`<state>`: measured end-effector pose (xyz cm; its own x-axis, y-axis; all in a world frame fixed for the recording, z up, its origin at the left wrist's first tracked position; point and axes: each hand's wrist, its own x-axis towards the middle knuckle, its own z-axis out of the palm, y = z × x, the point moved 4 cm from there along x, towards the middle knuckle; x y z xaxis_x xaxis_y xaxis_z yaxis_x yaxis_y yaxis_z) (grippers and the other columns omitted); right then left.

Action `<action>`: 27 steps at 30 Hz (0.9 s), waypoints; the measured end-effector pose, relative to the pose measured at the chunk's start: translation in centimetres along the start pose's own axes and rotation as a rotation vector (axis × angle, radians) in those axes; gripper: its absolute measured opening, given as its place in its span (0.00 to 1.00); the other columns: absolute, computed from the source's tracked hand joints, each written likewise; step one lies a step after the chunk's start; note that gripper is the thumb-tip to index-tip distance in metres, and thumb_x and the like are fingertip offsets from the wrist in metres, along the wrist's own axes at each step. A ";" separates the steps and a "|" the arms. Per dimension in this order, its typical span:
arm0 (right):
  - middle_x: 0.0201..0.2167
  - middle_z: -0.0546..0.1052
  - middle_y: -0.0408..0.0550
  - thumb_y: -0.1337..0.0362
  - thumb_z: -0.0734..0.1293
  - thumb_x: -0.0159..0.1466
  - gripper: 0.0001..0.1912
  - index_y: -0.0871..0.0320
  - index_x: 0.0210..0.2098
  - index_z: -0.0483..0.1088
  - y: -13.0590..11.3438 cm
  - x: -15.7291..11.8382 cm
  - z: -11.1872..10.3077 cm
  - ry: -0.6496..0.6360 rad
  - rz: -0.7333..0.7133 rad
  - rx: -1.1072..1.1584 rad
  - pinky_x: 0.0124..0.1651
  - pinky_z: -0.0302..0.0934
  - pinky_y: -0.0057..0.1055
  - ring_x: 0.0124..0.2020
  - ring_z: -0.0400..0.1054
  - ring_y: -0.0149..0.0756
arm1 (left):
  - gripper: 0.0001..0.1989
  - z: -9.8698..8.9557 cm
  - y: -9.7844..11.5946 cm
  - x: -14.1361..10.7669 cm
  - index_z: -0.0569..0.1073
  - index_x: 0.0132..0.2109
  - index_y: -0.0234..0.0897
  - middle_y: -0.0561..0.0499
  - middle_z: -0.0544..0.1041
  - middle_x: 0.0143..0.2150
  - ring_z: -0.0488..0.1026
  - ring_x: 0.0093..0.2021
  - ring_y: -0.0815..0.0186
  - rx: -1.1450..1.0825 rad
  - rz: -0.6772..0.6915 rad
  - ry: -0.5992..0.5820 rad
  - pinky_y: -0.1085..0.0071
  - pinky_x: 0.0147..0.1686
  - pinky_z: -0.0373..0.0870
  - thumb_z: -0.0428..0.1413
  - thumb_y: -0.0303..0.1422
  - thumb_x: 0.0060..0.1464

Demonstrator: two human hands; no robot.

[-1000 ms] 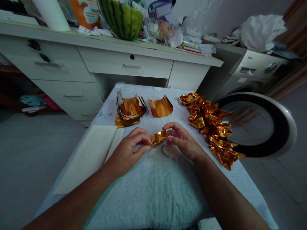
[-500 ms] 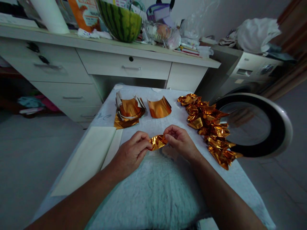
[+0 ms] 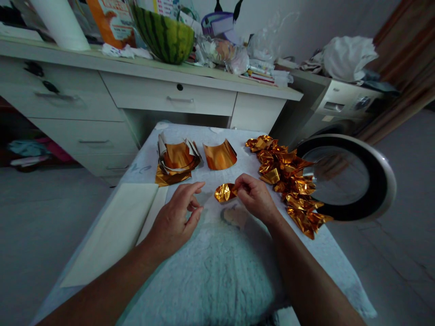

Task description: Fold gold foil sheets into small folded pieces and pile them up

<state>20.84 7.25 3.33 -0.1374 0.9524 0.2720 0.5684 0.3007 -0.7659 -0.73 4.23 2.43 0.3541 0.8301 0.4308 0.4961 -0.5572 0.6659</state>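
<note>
A small crinkled piece of gold foil [image 3: 224,193] is pinched at its right end by my right hand [image 3: 253,198]. To its left, my left hand [image 3: 179,213] is apart from the foil, fingers spread and holding nothing. Beyond the hands lies a single curved gold sheet [image 3: 220,155]. Left of that sheet sits a stack of curled gold sheets [image 3: 177,156] with pale undersides. A long pile of crumpled gold foil pieces [image 3: 288,176] runs down the right side of the table.
White paper [image 3: 110,231] lies at the left of the cloth-covered table [image 3: 217,267]. Behind stands a white desk [image 3: 204,103] holding a cut watermelon [image 3: 165,36] and bags. An open washing-machine door [image 3: 343,176] is close to the table's right edge.
My left hand has let go of the foil piece and moved left, its fingers opening. My right hand still grips the other end. The view has shifted slightly.
</note>
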 end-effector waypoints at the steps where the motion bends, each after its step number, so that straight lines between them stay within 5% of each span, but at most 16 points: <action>1: 0.21 0.66 0.39 0.71 0.60 0.56 0.05 0.56 0.28 0.66 -0.2 0.1 -1.0 0.049 -0.018 -0.061 0.28 0.50 0.27 0.23 0.57 0.29 | 0.28 0.0 -0.1 0.0 0.57 0.63 0.46 0.49 0.68 0.50 0.73 0.37 0.67 0.004 -0.004 -0.007 0.67 0.40 0.72 0.51 0.24 0.58; 9: 0.24 0.72 0.44 0.67 0.62 0.56 0.07 0.57 0.32 0.72 0.0 -0.8 -12.6 0.642 0.118 -0.563 0.30 0.55 0.30 0.24 0.63 0.33 | 0.26 0.4 -0.2 -0.1 0.60 0.61 0.45 0.50 0.71 0.46 0.72 0.33 0.68 0.016 -0.021 -0.069 0.69 0.35 0.70 0.51 0.24 0.57; 13: 0.25 0.74 0.47 0.68 0.61 0.54 0.10 0.57 0.31 0.73 1.7 -0.8 -15.9 0.739 0.183 -0.735 0.34 0.58 0.35 0.26 0.64 0.37 | 0.25 0.6 -0.3 -0.1 0.60 0.61 0.46 0.50 0.71 0.46 0.72 0.32 0.68 0.024 -0.024 -0.093 0.70 0.34 0.70 0.50 0.26 0.57; 17: 0.28 0.74 0.50 0.67 0.60 0.55 0.12 0.58 0.32 0.76 3.4 -0.5 -17.1 0.634 0.220 -0.822 0.38 0.60 0.38 0.30 0.65 0.39 | 0.24 0.5 -0.4 -0.1 0.60 0.61 0.46 0.51 0.71 0.45 0.72 0.31 0.68 0.042 -0.021 -0.098 0.70 0.33 0.70 0.50 0.26 0.58; 21: 0.30 0.73 0.52 0.66 0.60 0.56 0.13 0.59 0.32 0.77 2.8 -1.1 -17.4 0.687 0.217 -0.817 0.41 0.61 0.40 0.30 0.64 0.40 | 0.24 0.6 -0.6 -0.2 0.61 0.61 0.46 0.51 0.71 0.44 0.72 0.31 0.68 0.044 -0.022 -0.122 0.70 0.33 0.70 0.50 0.26 0.58; 27: 0.32 0.74 0.50 0.66 0.62 0.58 0.10 0.59 0.33 0.75 -0.6 -0.7 -14.1 0.704 0.062 -0.650 0.38 0.61 0.35 0.29 0.65 0.35 | 0.21 0.8 -0.7 -0.2 0.63 0.59 0.44 0.50 0.72 0.44 0.72 0.31 0.68 0.042 -0.030 -0.143 0.69 0.34 0.70 0.51 0.27 0.59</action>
<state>32.09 5.72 11.81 0.3066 0.6537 0.6919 0.9261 -0.0368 -0.3756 -0.53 4.40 1.40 0.4468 0.8363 0.3177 0.5398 -0.5352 0.6497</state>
